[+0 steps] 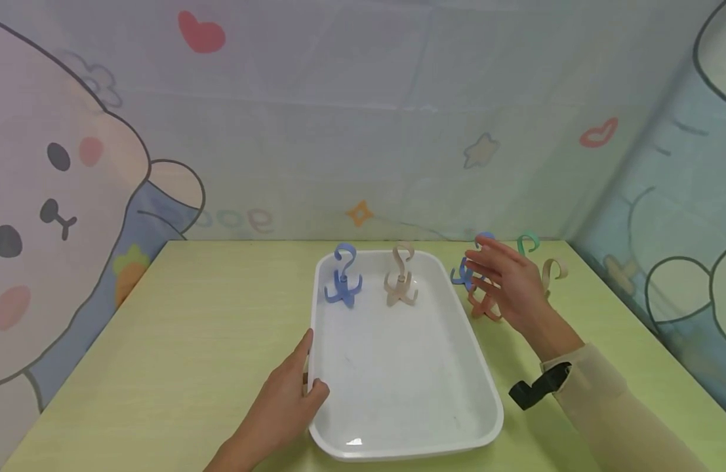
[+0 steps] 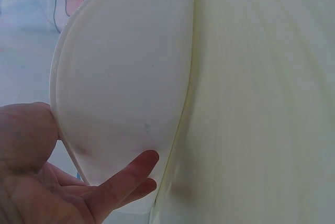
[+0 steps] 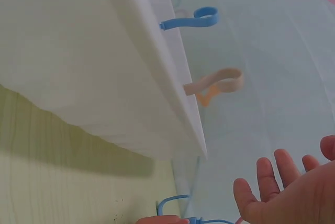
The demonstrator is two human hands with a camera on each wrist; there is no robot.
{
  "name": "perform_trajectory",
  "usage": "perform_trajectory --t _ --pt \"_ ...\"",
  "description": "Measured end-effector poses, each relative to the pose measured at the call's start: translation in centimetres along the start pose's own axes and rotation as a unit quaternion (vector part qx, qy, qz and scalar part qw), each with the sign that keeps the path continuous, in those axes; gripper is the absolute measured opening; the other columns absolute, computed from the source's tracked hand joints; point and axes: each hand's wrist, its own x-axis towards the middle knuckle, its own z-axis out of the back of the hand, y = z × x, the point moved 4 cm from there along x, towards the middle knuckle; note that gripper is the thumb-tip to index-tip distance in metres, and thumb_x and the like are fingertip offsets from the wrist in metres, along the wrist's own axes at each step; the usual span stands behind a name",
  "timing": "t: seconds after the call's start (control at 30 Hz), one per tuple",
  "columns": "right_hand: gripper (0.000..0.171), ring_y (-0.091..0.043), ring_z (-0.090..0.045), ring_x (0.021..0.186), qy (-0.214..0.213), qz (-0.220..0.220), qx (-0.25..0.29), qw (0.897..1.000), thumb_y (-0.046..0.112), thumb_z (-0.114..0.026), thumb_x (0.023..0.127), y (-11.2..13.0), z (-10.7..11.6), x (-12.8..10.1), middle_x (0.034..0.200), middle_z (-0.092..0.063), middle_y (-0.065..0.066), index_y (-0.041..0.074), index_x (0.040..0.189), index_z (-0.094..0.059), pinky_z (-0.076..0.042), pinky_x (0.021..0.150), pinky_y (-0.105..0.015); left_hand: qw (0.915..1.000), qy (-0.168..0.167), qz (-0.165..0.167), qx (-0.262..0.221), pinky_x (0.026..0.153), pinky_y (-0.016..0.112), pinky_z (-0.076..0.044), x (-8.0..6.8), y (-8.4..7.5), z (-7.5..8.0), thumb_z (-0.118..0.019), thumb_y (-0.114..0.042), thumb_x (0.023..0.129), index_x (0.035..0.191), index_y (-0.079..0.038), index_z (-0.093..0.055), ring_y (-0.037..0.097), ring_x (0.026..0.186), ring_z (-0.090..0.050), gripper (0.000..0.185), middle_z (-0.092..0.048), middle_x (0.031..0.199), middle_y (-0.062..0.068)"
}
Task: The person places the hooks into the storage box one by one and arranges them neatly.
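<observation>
A white tray (image 1: 398, 380) lies on the table, its left rim gripped by my left hand (image 1: 282, 396); the thumb is over the rim and the fingers (image 2: 123, 182) are against the outer wall. Near the tray's far end stand a blue multi-prong hook (image 1: 342, 292) and a beige multi-prong hook (image 1: 401, 290). My right hand (image 1: 513, 288), fingers spread and holding nothing visible, is right of the tray over other hooks. It partly hides a blue hook (image 1: 462, 274) and a red-orange hook (image 1: 483, 307). Beyond it show a green hook (image 1: 529, 241) and a beige hook (image 1: 547, 270).
The pale green table (image 1: 209, 328) stretches left of the tray. A printed cloth (image 1: 339, 131) with cartoon figures hangs behind the table's back edge and along the right side. A black strap (image 1: 540, 387) is on my right wrist over a light sleeve.
</observation>
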Motion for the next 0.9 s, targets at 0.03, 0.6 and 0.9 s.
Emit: perform_trajectory --t 0.03,0.6,0.9 --pt "0.056 -0.009 -0.073 0.11 -0.001 0.001 -0.002 1.0 0.026 -0.067 0.104 -0.1 0.1 -0.1 0.111 -0.08 0.012 0.013 0.156 -0.05 -0.058 0.096 -0.024 1.0 0.0 0.0 0.001 0.091 0.041 -0.061 0.0 0.0 0.0 -0.057 -0.01 0.091 0.167 0.0 -0.025 0.036 0.12 -0.071 0.082 -0.044 0.164 0.022" --pt "0.022 -0.007 -0.077 0.099 -0.027 0.017 0.007 0.999 0.02 -0.069 0.102 -0.2 1.5 -1.2 0.103 -0.082 0.009 0.027 0.123 -0.071 -0.061 0.088 -0.023 0.9999 -0.002 0.003 0.01 0.097 0.043 -0.058 0.0 0.0 0.0 -0.057 -0.011 0.091 0.167 -0.001 -0.026 0.03 0.12 -0.07 0.082 -0.044 0.164 0.02" --pt "0.022 -0.007 -0.077 0.1 -0.042 0.021 0.005 0.999 0.019 -0.067 0.103 -0.7 2.2 -1.5 0.102 -0.081 0.011 0.027 0.123 -0.071 -0.061 0.088 -0.023 0.9999 -0.003 0.007 0.007 0.095 0.042 -0.059 0.0 0.1 0.0 -0.057 -0.011 0.09 0.167 -0.001 -0.026 0.03 0.117 -0.071 0.083 -0.045 0.164 0.019"
